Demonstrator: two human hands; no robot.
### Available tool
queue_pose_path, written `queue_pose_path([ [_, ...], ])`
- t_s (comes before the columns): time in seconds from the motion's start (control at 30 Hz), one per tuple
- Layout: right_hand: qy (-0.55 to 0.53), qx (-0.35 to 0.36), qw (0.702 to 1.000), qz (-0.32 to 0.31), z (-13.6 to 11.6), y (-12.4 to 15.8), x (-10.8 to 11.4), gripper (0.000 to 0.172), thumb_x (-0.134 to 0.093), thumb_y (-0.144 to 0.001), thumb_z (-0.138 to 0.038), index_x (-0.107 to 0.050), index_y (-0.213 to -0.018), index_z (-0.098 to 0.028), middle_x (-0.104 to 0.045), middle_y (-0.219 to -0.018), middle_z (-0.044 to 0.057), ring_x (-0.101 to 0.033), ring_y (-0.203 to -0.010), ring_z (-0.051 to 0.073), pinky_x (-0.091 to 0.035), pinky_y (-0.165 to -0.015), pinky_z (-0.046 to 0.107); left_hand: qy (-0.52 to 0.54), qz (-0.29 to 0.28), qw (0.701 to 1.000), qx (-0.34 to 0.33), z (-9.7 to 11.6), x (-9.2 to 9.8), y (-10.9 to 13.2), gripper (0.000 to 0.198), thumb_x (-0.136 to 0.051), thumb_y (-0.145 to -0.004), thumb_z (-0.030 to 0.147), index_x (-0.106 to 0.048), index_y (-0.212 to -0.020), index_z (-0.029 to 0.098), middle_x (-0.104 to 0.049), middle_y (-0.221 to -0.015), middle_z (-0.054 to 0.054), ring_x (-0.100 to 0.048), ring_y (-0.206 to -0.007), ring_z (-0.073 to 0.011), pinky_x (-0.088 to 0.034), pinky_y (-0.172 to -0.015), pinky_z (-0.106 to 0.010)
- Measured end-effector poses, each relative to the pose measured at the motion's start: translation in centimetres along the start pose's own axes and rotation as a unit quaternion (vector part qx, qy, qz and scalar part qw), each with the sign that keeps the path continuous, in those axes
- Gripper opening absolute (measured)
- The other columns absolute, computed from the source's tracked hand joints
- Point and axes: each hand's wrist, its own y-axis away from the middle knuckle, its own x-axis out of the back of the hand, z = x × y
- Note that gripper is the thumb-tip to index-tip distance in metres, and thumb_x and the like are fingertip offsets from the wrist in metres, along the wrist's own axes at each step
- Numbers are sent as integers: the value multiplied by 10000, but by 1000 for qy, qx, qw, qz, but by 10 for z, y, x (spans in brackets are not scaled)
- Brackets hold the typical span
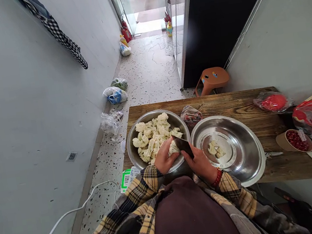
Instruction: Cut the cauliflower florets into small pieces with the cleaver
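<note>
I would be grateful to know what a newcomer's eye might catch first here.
Likely the metal bowl heaped with pale cauliflower at the left end of the table, with a knife in the right grip by the bowl's right rim. Next, the shiny basin beside it on the right, then the orange stool beyond the table.

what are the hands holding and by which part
The right hand grips a knife at its near end, handle hidden. The left hand is at the cauliflower; whether it grips a piece cannot be told.
</note>
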Motion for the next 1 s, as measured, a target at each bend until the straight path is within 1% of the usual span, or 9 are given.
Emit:
queue_pose_path([
  [0.1, 7, 4, 1000, 2, 0, 0, -3, 250, -417, -953, -334, -539, -1123, -197, -696, -961, 74, -681, -847, 210, -543, -738, 319, 64, -32, 997, 30, -5, 1, -1, 619, -682, -777, 433, -538, -1310, 154, -572, -1319, -147, -487, -1247, -307, -329, -1101, -464],
  [0.2, 0, 28, 999, -23, -2, -2, -2, 269, -415, -955, -316, -527, -1173, -208, -677, -1089, 75, -669, -949, 201, -536, -824, 329, 152, -59, 983, 85, -9, 0, -1, 591, -637, -808, 470, -538, -1297, 153, -630, -1230, -118, -558, -1142, -273, -403, -1036, -436],
  [0.4, -51, 33, 998, -22, -2, -5, -2, 358, -394, -955, -346, -519, -1268, -224, -632, -1251, 79, -589, -1169, 203, -492, -962, 357, 101, -43, 992, 60, -1, 3, -3, 609, -709, -753, 433, -574, -1271, 144, -609, -1267, -120, -508, -1193, -297, -342, -1078, -429],
  [0.47, -62, -7, 998, -17, -1, -4, -4, 329, -405, -943, -394, -629, -1102, -212, -706, -1090, 83, -659, -1032, 219, -526, -875, 343, 128, -57, 987, 76, -3, 6, -3, 641, -710, -752, 432, -551, -1301, 143, -610, -1266, -118, -519, -1176, -290, -356, -1061, -425],
  [0.53, -87, -93, 992, -12, 2, -2, -8, 380, -415, -929, -459, -671, -831, -197, -732, -776, 72, -698, -740, 213, -541, -702, 311, 186, -77, 974, 107, -10, 7, -2, 681, -715, -747, 434, -521, -1334, 147, -629, -1233, -106, -551, -1121, -269, -388, -1023, -411],
  [0.6, -128, -180, 975, -8, 3, 0, -11, 466, -436, -906, -525, -608, -615, -204, -653, -530, 47, -643, -528, 195, -507, -572, 290, 259, -80, 953, 134, -19, 5, 1, 709, -733, -727, 436, -513, -1344, 163, -653, -1180, -89, -581, -1057, -246, -418, -979, -392],
  [0.67, -164, -237, 957, 6, 3, 1, -13, 501, -469, -875, -570, -538, -522, -221, -594, -438, 35, -604, -452, 192, -472, -498, 287, 326, -69, 930, 155, -25, 1, 3, 704, -763, -696, 419, -540, -1321, 185, -668, -1143, -74, -598, -1016, -229, -433, -949, -374],
  [0.87, -228, -264, 932, 98, -1, -1, -12, 399, -543, -827, -569, -595, -669, -206, -674, -576, 45, -622, -480, 197, -478, -462, 293, 448, -38, 873, 191, -23, -9, 3, 625, -820, -643, 315, -619, -1222, 197, -677, -1161, -80, -594, -1097, -230, -392, -1026, -376],
  [1.0, -275, -320, 894, 155, 20, -3, 1, 487, -517, -813, -622, -644, -862, -155, -720, -691, 83, -640, -485, 197, -471, -424, 284, 484, -42, 852, 197, -17, -2, 3, 579, -817, -661, 294, -624, -1199, 198, -608, -1290, -107, -565, -1180, -256, -365, -1075, -427],
])
